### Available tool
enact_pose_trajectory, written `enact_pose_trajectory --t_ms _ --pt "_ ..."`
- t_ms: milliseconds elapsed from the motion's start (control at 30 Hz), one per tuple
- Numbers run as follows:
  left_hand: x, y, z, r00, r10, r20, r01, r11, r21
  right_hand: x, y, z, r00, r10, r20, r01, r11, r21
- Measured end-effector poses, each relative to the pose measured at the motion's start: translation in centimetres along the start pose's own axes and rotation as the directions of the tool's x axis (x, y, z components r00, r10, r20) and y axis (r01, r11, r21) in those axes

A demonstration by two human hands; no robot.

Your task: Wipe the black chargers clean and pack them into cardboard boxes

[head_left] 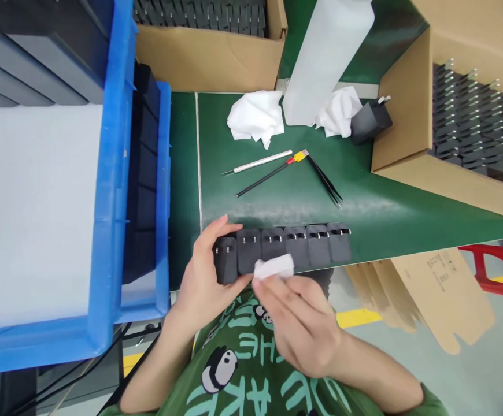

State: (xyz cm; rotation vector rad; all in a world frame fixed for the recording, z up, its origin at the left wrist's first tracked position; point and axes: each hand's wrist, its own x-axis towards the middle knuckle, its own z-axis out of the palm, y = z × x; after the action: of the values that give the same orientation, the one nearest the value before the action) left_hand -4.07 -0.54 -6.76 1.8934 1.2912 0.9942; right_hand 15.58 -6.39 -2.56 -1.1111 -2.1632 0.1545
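Several black power adapters (273, 248) stand in a row along the front edge of the green table, their metal prongs facing up. My left hand (206, 271) curves around the adapter (225, 261) at the row's left end, thumb at its near side and fingers at its far side. Between the fingertips of my right hand (301, 318) is a small folded white cloth (275, 266), pinched just in front of the row. The cloth overlaps the near side of the adapters in view; whether it touches them I cannot tell.
Blue crates (106, 231) fill the left. Cardboard boxes (208, 55) of adapters stand at the back and right (401, 110). A white bottle (325, 58), crumpled wipes (255, 115), a single adapter (369, 120), a white pen-like tool (260, 163), a black cable (264, 178) and tweezers (324, 179) lie beyond the row.
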Motion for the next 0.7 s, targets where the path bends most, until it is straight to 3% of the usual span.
enact_pose_trajectory --t_ms 67,167,267,367,700 --pt "0.2 0.5 -0.3 0.999 0.031 -0.008 -0.031 0.997 0.065 0.6 0.1 -1.5 0.997 0.022 0.078 -0.027 0.998 0.058" --pt "0.9 1.8 -0.7 0.984 0.177 -0.005 -0.169 0.952 0.255 0.7 1.0 -3.5 0.990 0.120 0.075 -0.116 0.992 -0.056" --pt "2.0 3.0 -0.9 0.949 0.301 0.097 -0.313 0.854 0.415 0.3 1.7 -3.2 0.994 0.069 0.086 -0.064 0.996 -0.056" --pt "2.9 3.4 -0.8 0.921 0.329 0.210 -0.388 0.830 0.401 -0.2 1.6 -2.0 0.990 0.049 0.132 -0.047 0.999 -0.018" --pt "3.4 3.2 -0.8 0.920 0.322 0.223 -0.382 0.861 0.336 0.2 1.4 -1.8 0.992 0.018 0.124 -0.009 0.997 -0.074"
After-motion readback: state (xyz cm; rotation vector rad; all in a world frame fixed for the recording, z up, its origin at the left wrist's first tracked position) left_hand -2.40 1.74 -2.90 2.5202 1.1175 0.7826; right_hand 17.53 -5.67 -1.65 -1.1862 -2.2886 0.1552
